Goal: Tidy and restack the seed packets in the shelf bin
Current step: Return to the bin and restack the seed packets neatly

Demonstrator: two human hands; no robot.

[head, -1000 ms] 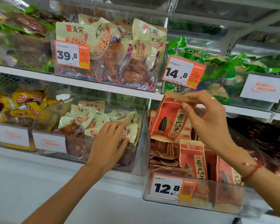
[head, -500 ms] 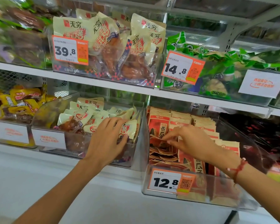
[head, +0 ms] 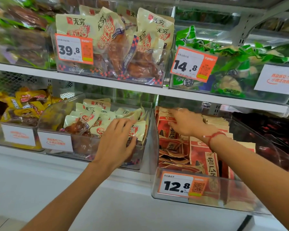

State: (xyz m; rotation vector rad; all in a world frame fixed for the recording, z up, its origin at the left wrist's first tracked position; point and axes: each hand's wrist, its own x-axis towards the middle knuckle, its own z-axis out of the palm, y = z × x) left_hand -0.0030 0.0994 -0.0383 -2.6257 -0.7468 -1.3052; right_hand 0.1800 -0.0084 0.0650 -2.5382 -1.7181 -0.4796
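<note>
Red-and-tan seed packets (head: 203,157) fill the clear shelf bin (head: 223,189): upright rows under the right hand (head: 188,124), loose ones slumped below it.

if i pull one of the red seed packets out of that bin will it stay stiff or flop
Probably floppy: the loose red seed packets at the bin's front lie curled and creased. Likely light and thin, since many stand packed in a row. Upright ones may topple once a neighbour is removed.

Two hands (head: 117,142); three orange price tags (head: 74,49); three white labels (head: 276,80)
</note>
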